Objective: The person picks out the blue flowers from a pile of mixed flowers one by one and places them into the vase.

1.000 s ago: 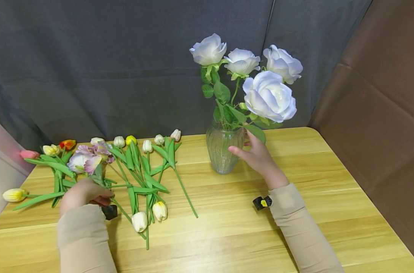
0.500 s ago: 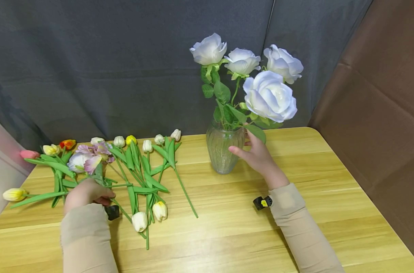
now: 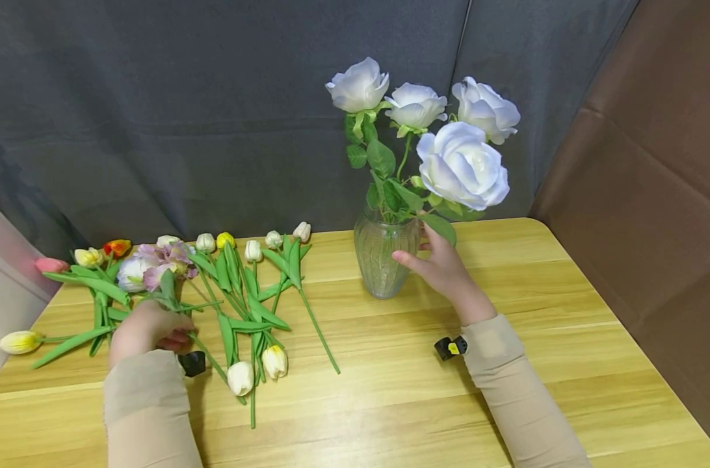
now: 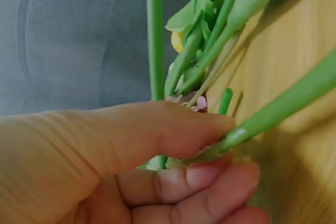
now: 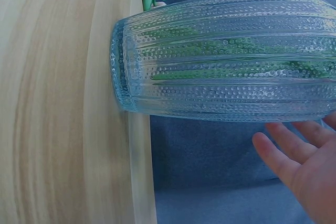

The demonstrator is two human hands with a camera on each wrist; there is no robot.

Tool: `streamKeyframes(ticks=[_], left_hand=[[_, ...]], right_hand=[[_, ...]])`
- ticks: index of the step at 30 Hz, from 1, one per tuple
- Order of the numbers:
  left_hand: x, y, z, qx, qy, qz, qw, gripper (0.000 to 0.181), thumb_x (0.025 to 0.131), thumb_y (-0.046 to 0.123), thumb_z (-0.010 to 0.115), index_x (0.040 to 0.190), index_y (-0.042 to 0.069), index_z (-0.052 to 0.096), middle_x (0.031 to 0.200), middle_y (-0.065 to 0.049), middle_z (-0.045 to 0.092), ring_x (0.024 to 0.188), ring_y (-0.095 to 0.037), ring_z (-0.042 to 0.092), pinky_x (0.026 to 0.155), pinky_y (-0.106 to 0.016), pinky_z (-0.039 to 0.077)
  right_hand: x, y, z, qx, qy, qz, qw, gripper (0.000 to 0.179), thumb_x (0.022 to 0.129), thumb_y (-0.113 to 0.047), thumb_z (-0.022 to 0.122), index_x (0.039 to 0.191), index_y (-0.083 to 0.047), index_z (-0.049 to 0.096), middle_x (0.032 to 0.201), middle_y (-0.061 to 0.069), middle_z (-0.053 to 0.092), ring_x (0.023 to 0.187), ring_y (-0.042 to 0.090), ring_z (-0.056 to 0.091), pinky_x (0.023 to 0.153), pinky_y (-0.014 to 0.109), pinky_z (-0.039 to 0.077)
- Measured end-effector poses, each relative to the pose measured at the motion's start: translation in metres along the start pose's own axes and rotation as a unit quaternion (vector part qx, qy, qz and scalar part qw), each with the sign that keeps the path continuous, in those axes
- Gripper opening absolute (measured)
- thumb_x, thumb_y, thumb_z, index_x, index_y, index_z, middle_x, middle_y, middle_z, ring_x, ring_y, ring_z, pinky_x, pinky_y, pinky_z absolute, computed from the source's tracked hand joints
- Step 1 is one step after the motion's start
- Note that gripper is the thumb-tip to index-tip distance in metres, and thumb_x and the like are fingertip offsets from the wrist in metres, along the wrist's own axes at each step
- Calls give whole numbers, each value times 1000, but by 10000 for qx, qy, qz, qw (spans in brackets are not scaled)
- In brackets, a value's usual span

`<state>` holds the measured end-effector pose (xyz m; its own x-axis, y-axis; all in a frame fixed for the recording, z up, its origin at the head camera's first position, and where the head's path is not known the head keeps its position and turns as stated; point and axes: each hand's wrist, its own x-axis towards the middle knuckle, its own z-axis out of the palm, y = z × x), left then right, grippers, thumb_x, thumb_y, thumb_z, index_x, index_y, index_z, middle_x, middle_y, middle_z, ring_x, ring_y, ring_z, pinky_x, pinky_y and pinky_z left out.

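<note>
My left hand is among the flowers lying on the left of the table, and its thumb and fingers pinch a green flower stem near the pale purple flower. Which bloom that stem bears is hidden by the hand. My right hand stays beside the ribbed glass vase, thumb near its right side and other fingers partly behind its neck. In the right wrist view, those fingers are fairly straight at the vase's side. Several white roses stand upright in the vase.
White tulips, a yellow tulip, a pink tulip and an orange-red one lie with crossing stems. A dark curtain hangs behind the wooden table, and a brown cloth at the right.
The purple flower and its grey-green leaf have shifted slightly, and the yellow-white tulip at far left has slid a little left and nearer. My right hand and the vase have not moved.
</note>
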<state>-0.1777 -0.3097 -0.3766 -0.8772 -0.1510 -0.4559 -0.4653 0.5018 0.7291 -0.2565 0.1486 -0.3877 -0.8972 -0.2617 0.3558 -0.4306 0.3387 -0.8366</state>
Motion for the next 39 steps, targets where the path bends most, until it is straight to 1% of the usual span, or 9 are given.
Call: streamKeyframes(ticks=[7, 13, 18, 23, 28, 31, 34, 36, 39], left_hand=[[-6, 5, -3, 719, 685, 288, 9946, 24, 85, 15, 65, 81, -9, 65, 60, -4, 64, 56, -18, 62, 55, -32, 50], [-11, 10, -3, 1240, 1406, 599, 9804, 31, 87, 25, 64, 72, -2, 67, 61, -4, 61, 62, -24, 58, 57, -36, 45], [-11, 12, 1, 1118, 1852, 631, 9743, 32, 87, 26, 63, 75, -2, 69, 64, -6, 65, 70, -28, 59, 66, -39, 43], [-12, 15, 3, 916, 2156, 567, 9705, 33, 88, 27, 62, 69, 3, 72, 64, -3, 66, 79, -30, 58, 70, -41, 42], [-11, 19, 4, 648, 2267, 520, 9704, 34, 90, 27, 60, 73, 2, 75, 65, -4, 68, 94, -37, 58, 79, -48, 43], [-10, 20, 5, 525, 2274, 557, 9708, 32, 91, 26, 61, 83, -2, 75, 65, -3, 69, 83, -29, 63, 83, -48, 43], [-9, 22, 6, 388, 2189, 587, 9732, 33, 93, 25, 61, 93, -5, 74, 64, -1, 68, 68, -15, 62, 77, -42, 45], [-9, 23, 7, 271, 2134, 608, 9747, 32, 93, 24, 61, 94, -5, 73, 64, 1, 68, 62, -11, 63, 73, -37, 47], [-9, 26, 8, 177, 2113, 644, 9751, 29, 93, 24, 62, 86, -3, 72, 62, 2, 67, 61, -10, 63, 68, -30, 45]], right_hand=[[0, 0, 0, -7, -3, -22, 10000, 75, 84, -40, 71, 145, -10, 40, 128, 11, 55, 116, 25, 49, 95, 51, 41], [0, 1, 0, 4, -5, -64, 10000, 75, 84, -39, 71, 145, -10, 39, 128, 10, 54, 117, 25, 49, 94, 51, 41], [1, 2, 0, 12, -2, -150, 9999, 75, 84, -37, 71, 146, -10, 38, 129, 10, 54, 116, 26, 50, 94, 52, 42], [0, 1, 0, 34, 17, -226, 9997, 75, 84, -36, 71, 147, -11, 37, 129, 11, 55, 116, 29, 50, 92, 53, 42], [0, 0, 0, 7, 6, -222, 9998, 76, 85, -36, 71, 148, -12, 35, 130, 10, 54, 117, 29, 50, 92, 52, 42], [0, 0, 0, -11, -7, -199, 9998, 75, 85, -37, 71, 147, -11, 37, 129, 11, 54, 117, 30, 49, 93, 52, 42], [0, 0, 0, -5, -1, -190, 9998, 74, 85, -38, 71, 146, -9, 38, 128, 11, 55, 117, 31, 49, 93, 53, 41], [0, 0, 0, 7, -3, -199, 9998, 74, 85, -38, 71, 145, -9, 39, 128, 12, 55, 117, 31, 49, 93, 53, 41], [0, 0, 0, 28, 1, -217, 9998, 74, 85, -37, 71, 145, -8, 39, 127, 12, 55, 116, 31, 49, 93, 54, 41]])
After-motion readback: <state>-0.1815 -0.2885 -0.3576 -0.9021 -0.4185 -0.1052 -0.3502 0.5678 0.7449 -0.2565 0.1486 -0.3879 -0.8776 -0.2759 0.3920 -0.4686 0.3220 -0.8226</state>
